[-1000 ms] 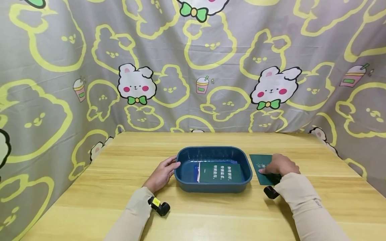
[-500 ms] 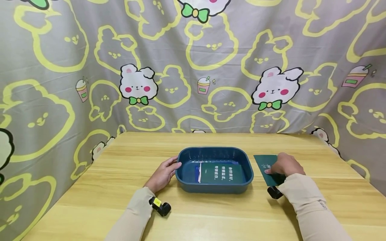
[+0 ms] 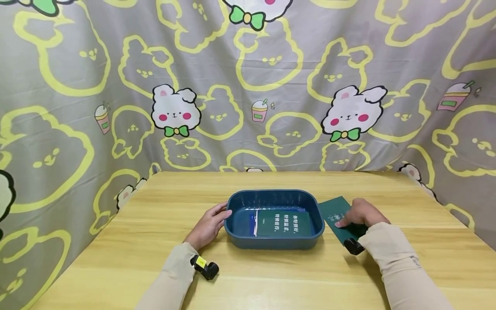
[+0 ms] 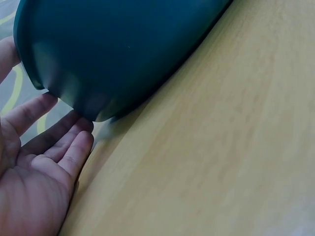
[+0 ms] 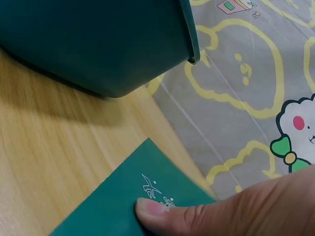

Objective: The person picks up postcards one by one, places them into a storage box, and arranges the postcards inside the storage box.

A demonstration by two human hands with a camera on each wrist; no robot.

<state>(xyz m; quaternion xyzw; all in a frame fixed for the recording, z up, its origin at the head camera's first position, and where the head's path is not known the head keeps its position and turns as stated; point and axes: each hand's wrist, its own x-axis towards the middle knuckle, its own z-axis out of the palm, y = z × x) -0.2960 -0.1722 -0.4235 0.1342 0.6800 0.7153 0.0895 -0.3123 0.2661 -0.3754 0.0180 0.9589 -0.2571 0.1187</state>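
A dark blue plastic basin [image 3: 274,243] stands upright mid-table. My left hand [image 3: 208,224] holds it at its left end, the thumb over the rim and the slightly bent fingers against the outer wall, as the left wrist view shows too. Right of the basin, my right hand [image 3: 362,215] pinches a dark green card [image 3: 336,211] with pale printing. The thumb lies flat on its top face in the right wrist view; the other fingers are hidden. Inside the basin lies another green card [image 3: 283,222] with white lettering, partly over a blue and white piece [image 3: 252,221].
The light wooden table [image 3: 248,275] runs back to a grey curtain [image 3: 221,107] with yellow outlines and white bear prints. Black wrist cameras sit on both beige sleeves [image 3: 168,275].
The green card in my right hand has turned so that one corner points at the basin's right rim. The basin and my left hand have stayed put.
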